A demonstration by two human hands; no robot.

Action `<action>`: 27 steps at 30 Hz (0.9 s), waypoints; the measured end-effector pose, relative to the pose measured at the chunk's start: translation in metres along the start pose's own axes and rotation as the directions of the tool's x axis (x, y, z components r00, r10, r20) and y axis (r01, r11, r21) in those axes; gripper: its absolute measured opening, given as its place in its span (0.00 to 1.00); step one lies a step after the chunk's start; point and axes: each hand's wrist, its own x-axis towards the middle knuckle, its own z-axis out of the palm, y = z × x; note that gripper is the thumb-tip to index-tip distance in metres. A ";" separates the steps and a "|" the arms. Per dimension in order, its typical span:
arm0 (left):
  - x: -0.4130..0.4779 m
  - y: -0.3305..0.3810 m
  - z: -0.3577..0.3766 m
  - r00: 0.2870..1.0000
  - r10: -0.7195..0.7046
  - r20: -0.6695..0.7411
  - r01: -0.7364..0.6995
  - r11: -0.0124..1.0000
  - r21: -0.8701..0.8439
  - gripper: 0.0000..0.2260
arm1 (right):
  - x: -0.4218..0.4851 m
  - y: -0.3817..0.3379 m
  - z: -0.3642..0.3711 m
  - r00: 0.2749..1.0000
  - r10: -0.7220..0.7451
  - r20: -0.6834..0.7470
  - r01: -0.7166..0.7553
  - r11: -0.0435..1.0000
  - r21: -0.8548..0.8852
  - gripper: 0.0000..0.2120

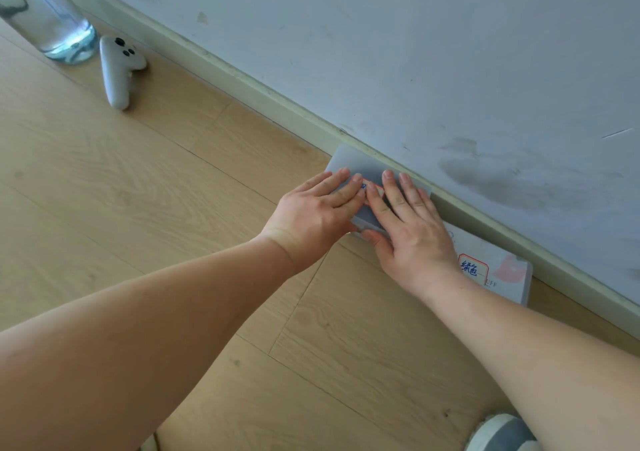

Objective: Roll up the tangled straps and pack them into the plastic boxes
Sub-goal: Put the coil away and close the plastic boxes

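Observation:
Two frosted plastic boxes lie on the wooden floor against the skirting board. My left hand (318,208) and my right hand (408,222) both press flat on the lid of the nearer-left box (360,163), fingers straight, thumbs at its front edge. A small red-bordered label shows between my fingers. The second box (502,274) lies to the right, lid on, with a red-bordered label and a pink shape showing through. No straps are visible; what the boxes hold is hidden.
A white game controller (119,69) lies on the floor at the upper left beside a clear plastic container (52,17). The scuffed white wall (415,52) runs diagonally behind the boxes. A shoe (502,433) shows at the bottom right.

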 end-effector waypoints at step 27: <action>0.009 -0.010 -0.011 0.994 -0.038 0.099 0.047 0.994 -0.095 0.20 | 0.023 -0.017 -0.012 0.999 0.040 -0.006 -0.041 0.993 -0.114 0.28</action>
